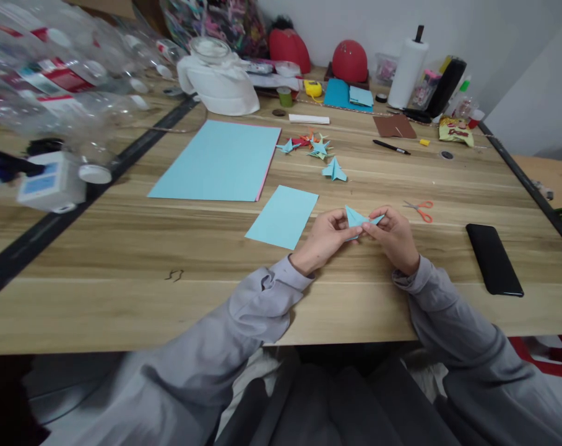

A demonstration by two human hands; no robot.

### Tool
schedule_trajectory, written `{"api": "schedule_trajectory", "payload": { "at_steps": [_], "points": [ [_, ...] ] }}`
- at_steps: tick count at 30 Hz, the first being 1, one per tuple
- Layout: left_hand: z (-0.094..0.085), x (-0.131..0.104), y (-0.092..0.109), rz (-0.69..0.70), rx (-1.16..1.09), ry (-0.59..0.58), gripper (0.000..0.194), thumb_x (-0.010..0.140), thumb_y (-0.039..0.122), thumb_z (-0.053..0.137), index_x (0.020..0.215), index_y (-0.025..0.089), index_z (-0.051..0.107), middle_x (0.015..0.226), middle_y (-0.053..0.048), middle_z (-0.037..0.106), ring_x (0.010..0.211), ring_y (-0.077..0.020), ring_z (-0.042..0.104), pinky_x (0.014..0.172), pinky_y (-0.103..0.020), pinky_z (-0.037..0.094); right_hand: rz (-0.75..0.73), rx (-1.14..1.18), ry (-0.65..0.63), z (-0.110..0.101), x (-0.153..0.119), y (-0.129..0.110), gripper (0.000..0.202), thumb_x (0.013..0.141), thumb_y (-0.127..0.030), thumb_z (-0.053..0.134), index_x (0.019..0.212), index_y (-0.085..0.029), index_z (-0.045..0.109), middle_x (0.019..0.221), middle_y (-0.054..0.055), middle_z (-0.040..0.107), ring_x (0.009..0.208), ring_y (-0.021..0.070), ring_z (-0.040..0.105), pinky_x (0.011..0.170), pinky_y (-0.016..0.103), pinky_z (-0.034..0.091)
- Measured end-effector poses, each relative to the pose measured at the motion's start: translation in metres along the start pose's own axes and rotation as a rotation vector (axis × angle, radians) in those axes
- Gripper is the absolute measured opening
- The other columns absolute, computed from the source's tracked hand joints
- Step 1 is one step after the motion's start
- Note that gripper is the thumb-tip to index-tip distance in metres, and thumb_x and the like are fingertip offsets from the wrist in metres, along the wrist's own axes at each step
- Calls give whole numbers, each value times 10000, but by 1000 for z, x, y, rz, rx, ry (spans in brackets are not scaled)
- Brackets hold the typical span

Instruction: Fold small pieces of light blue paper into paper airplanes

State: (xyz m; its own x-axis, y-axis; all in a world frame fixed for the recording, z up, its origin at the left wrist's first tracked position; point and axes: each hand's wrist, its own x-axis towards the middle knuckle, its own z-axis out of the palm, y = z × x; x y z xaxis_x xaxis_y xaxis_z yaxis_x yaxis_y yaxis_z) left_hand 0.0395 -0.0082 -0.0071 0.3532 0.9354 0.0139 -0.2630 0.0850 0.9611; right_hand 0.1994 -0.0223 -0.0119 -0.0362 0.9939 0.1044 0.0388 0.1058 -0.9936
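Note:
A small piece of folded light-blue paper [355, 217] is held between my two hands, just above the wooden table. My left hand [325, 237] pinches its left part, with the thumb along the lower edge. On the other side, my right hand [393, 234] grips the right part between thumb and fingers. Both thumb tips nearly meet at the middle of the paper. Left of my hands lies a flat light-blue sheet [283, 217]. Beyond them is a finished-looking folded blue paper figure [335, 170]. Orange-handled scissors [420, 210] lie to the right of my right hand.
A stack of large blue sheets [216, 161] lies at the left centre. Several folded paper figures [319, 147] sit behind. A black phone [494, 259] rests at right, and a pen [391, 147] farther back. Plastic bottles [62, 74] crowd the far left beside a white box [53, 183].

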Motion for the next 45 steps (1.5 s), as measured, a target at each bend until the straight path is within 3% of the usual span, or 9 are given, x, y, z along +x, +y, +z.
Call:
{"api": "schedule_trajectory", "payload": {
  "at_steps": [3,8,14,19,31,38,41,45],
  "points": [
    [-1,1,-2,17,9,16,351,587,372,864,726,132,649,690,-29,685,646,-146,630,586,-270,517,34,-3,-7,-1,1,-1,479,665,-619,776,824,-205,594,627,-8,681,574,133,633,562,261,499],
    [-2,1,-2,-27,-66,3,342,583,345,868,740,129,654,679,-20,675,630,-129,608,587,-259,506,43,-78,-26,0,1,-4,547,740,-716,652,610,-186,626,583,28,678,513,112,567,539,258,470],
    [0,0,-4,-48,-52,4,358,566,330,880,744,121,649,690,-26,687,625,-131,617,581,-256,502,-39,-204,36,5,-1,-4,605,713,-789,604,541,-212,547,485,-6,595,467,113,515,515,266,454],
    [0,0,-8,-65,-84,7,371,529,306,904,731,122,653,651,-15,683,607,-129,617,611,-267,497,-108,-292,39,7,-4,-5,605,783,-780,529,542,-226,507,483,-8,560,471,114,496,528,277,436],
    [-2,-1,-3,-72,-183,-34,301,525,262,903,628,131,652,605,-12,669,593,-126,607,663,-284,487,-64,-110,-72,6,-6,-7,523,712,-708,688,594,-212,569,552,9,641,530,136,581,556,292,488],
    [-2,-2,1,-101,-215,-85,298,508,244,903,600,128,644,567,-17,660,568,-132,598,629,-282,478,-10,-2,-143,5,-7,-9,478,742,-639,713,605,-189,631,581,22,671,552,132,594,588,284,493],
    [1,-2,5,-118,-221,-68,285,510,249,898,622,121,669,578,-13,662,548,-112,573,597,-263,467,17,47,-115,5,-7,-7,509,782,-645,668,580,-179,635,572,28,666,558,131,603,601,278,500],
    [3,-3,9,-185,-251,33,291,523,259,890,687,124,691,662,-22,692,588,-116,597,570,-243,478,-4,41,21,5,-3,-4,495,780,-654,661,638,-180,643,588,14,662,528,113,589,553,254,488]
  ]
}}
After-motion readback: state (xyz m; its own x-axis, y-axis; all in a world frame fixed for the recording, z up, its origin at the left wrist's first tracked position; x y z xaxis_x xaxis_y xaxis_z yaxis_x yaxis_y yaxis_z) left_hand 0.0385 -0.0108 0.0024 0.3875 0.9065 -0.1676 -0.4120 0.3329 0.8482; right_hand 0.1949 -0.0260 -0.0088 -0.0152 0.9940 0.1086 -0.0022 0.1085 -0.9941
